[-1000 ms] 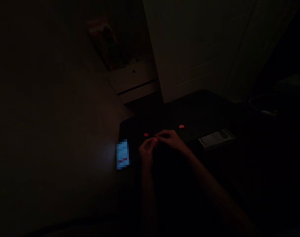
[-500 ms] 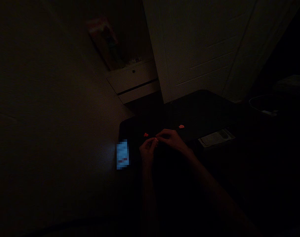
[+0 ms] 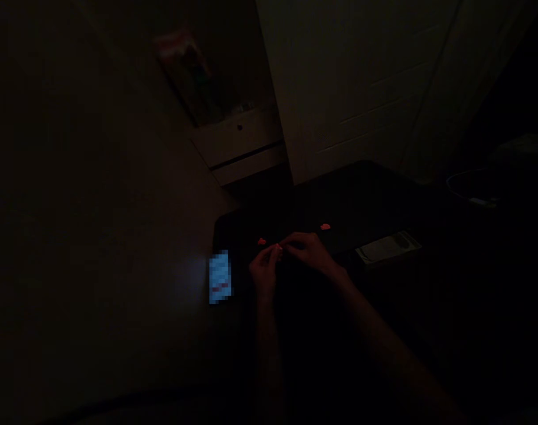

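Hands, two: we log the left hand [image 3: 263,273] pinched on a small reddish piece [image 3: 279,248]; the right hand [image 3: 312,251] meets it from three o'clock, grip we cannot tell. Change: our fingertips shift only slightly, so the fingerwork continues. About the held piece, on the dark table [image 3: 361,192]: first loose piece [image 3: 262,241], ten o'clock; second loose piece [image 3: 325,226], two o'clock. Lit screen [image 3: 219,277], eight o'clock, pixelated. Brands, writing: none we can read.

No text, number or sign is legible: the lit screen [image 3: 219,277] to the left of the gripping left hand [image 3: 263,271] is pixelated, and the red-topped panel [image 3: 191,74] well beyond that grip is too dim to read.
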Tool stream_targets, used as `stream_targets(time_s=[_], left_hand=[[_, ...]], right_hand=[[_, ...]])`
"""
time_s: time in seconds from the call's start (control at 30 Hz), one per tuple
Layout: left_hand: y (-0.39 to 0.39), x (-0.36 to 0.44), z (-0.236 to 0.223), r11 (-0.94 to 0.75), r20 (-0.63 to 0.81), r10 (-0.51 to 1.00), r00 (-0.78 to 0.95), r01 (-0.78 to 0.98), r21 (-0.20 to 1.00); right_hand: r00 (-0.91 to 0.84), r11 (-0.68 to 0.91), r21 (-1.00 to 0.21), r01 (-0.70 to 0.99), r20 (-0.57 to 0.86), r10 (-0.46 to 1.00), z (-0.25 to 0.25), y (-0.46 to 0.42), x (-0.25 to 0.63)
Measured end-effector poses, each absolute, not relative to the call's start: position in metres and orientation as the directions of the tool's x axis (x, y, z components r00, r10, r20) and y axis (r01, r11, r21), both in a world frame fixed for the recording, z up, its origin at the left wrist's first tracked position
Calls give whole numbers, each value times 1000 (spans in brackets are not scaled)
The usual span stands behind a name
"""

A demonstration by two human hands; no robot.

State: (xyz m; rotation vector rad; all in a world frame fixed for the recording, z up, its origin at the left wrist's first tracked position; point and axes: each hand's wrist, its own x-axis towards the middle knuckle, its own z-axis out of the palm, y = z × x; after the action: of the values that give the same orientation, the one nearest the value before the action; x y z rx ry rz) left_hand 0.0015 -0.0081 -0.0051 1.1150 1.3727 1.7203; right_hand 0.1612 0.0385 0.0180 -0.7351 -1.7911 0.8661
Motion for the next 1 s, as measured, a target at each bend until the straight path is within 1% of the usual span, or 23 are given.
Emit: stream_targets(time_s=[0.13,0.3,0.47,0.6,0.7,0.8,0.9,1.0], left_hand=[[-6,1,-6,-220,203,877,-436,11,975],[-4,0,-8,-221,191,873,-450,-14,975],[-4,2,-8,-217,178,868,-464,-32,976],[-4,1,-8,-216,177,870,-460,-34,976],[-4,-1,-10,-215,175,882,-437,-43,976],[-5,-3,-11,-212,179,909,-375,-49,976],[-6,-1,-8,-229,198,922,-334,-55,972],[-7,1,-4,-238,208,917,-341,-49,970]], right_hand=[[-367,625,-772,116,552,749,19,38,163],[-376,634,-762,133,553,744,19,38,161],[-374,601,-787,142,519,769,23,36,160],[-365,574,-813,101,506,781,21,35,158],[-311,507,-858,79,462,830,16,36,155],[-271,442,-895,61,411,871,12,37,153],[-308,413,-910,38,382,871,12,39,155],[-341,400,-916,9,373,863,12,40,158]])
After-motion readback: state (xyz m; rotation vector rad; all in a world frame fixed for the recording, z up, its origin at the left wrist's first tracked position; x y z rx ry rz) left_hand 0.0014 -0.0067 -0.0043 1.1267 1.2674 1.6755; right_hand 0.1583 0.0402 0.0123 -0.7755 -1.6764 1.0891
